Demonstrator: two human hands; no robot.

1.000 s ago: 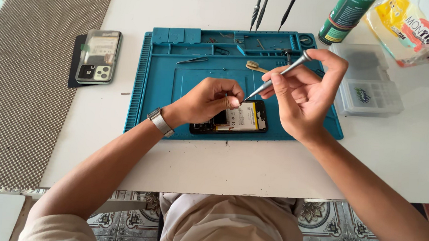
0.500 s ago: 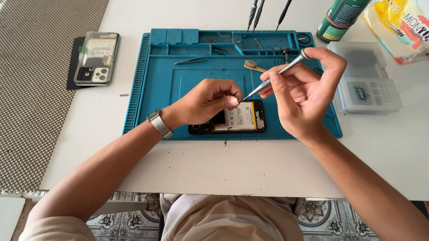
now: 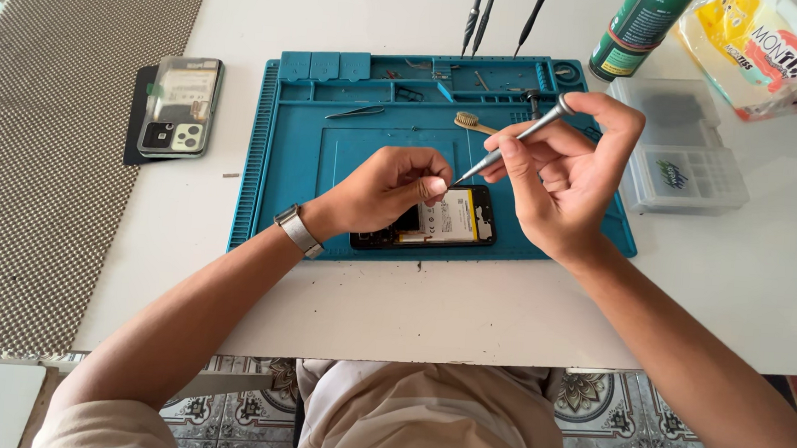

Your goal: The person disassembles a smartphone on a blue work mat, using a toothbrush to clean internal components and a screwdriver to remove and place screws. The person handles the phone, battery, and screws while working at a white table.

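Holding: the right hand (image 3: 563, 174) pinches a thin metal screwdriver (image 3: 514, 139).
Left hand (image 3: 391, 191): presses the open phone (image 3: 440, 219), fingers curled on it.
Phone: on the blue mat (image 3: 283, 152), near the desk's front edge.
Feel: light, stiff, easy to break; hold by its sides.

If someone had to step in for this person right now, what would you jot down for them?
Left hand: rests on the opened phone, fingertips pinched at its upper edge, steadying it.
Right hand: grips a slim metal screwdriver, tip angled down to the phone's top edge beside the left fingertips.
Things: the phone lies back off, battery showing, on the blue mat. Tweezers and a small brush lie on the mat behind it. A second phone sits off to the left, a clear parts box to the right.
Done: back cover is off.
Left: work at the top edge is under way; phone not yet closed.
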